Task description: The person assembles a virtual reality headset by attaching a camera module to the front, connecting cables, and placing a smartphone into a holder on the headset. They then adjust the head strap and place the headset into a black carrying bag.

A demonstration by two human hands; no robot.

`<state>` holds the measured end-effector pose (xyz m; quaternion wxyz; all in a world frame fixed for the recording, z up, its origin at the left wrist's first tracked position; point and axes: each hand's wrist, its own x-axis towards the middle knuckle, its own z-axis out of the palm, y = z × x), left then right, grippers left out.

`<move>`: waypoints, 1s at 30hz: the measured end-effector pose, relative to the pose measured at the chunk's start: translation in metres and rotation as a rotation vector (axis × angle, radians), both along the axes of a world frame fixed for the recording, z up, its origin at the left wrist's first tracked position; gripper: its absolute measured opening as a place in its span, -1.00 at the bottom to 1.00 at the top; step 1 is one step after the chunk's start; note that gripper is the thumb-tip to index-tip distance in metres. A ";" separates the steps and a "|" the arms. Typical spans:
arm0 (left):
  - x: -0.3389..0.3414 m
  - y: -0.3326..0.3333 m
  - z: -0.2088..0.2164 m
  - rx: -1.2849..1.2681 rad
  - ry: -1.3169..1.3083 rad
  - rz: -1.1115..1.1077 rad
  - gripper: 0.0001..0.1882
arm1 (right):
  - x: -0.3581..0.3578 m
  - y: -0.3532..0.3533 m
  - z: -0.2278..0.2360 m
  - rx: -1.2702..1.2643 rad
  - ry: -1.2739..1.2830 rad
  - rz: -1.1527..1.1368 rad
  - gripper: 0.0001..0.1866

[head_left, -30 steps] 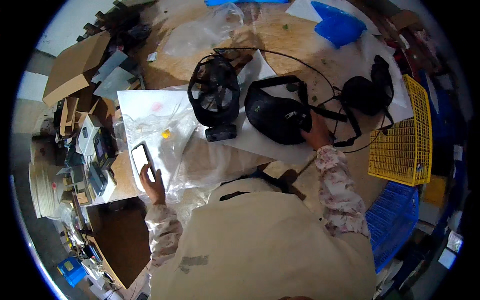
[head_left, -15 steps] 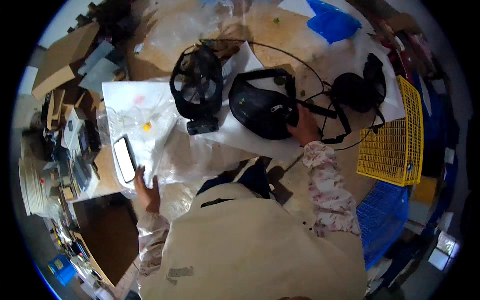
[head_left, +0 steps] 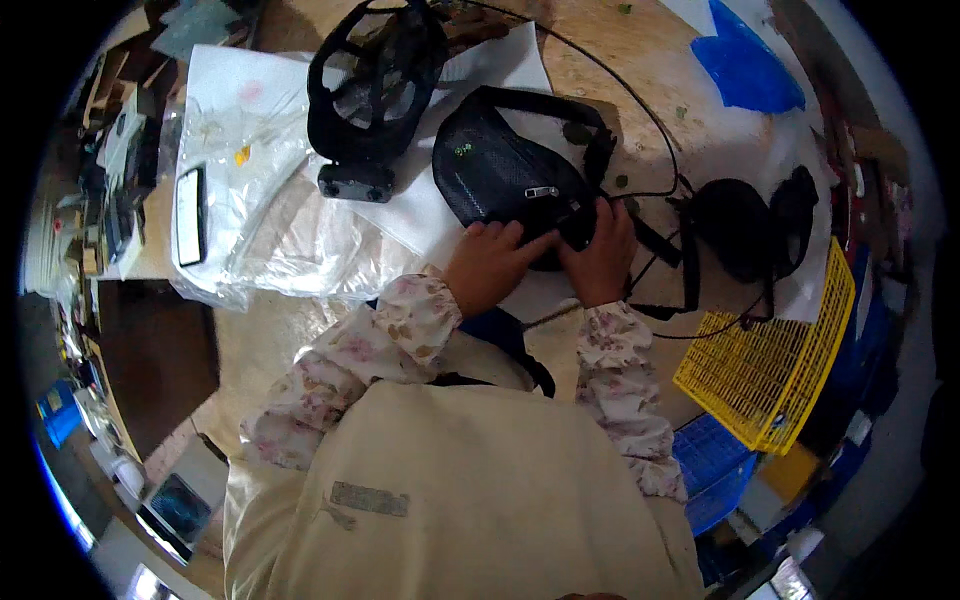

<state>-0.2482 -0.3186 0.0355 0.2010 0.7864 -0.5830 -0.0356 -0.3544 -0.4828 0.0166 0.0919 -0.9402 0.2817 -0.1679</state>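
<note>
The black mesh pouch (head_left: 510,180) lies on a white sheet (head_left: 440,200) in the middle of the desk (head_left: 620,90), right in front of us, and it has a small silver zip pull on top. Our left hand (head_left: 490,265) rests on the near edge of the pouch with its fingers (head_left: 520,240) bent and pressing down on the mesh. Our right hand (head_left: 600,260) sits just beside it, with its fingers curled over the right end of the pouch, holding it there. The two hands touch each other at the fingertips. We wear flowery sleeves (head_left: 400,330) and a cream top. Behind the pouch stands a black strap frame (head_left: 375,85) with open gaps and a small black block at its bottom. To the right of the pouch are two round black cups (head_left: 755,225) joined by black straps, and a thin black cord (head_left: 640,110) runs in a loop across the wood to them. A yellow basket (head_left: 780,370) lies near the right edge of the desk, and a blue crate (head_left: 720,470) sits below it. To the left, a phone (head_left: 190,215) lies on a clear plastic bag (head_left: 270,240), well apart from our hands. A blue bag (head_left: 745,60) lies at the far side of the desk.
</note>
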 end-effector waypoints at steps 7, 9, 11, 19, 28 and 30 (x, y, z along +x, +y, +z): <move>-0.022 -0.001 -0.017 -0.121 -0.121 0.173 -0.44 | 0.003 -0.014 -0.005 0.149 -0.039 0.059 -0.18; -0.028 0.000 -0.020 -0.081 -0.126 0.193 -0.40 | 0.002 -0.018 -0.011 0.120 -0.080 0.079 -0.17; -0.033 0.004 -0.020 0.005 -0.127 0.194 -0.37 | 0.001 -0.019 -0.013 0.103 -0.099 0.106 -0.16; -0.034 0.005 -0.026 0.002 -0.111 0.199 -0.36 | -0.001 -0.018 -0.013 0.059 -0.155 0.150 -0.20; -0.029 0.011 -0.021 0.054 -0.110 0.124 -0.21 | -0.004 -0.012 -0.009 0.093 -0.152 0.136 -0.18; -0.029 0.012 -0.020 0.066 -0.099 0.115 -0.19 | -0.004 -0.010 -0.004 0.103 -0.146 0.130 -0.18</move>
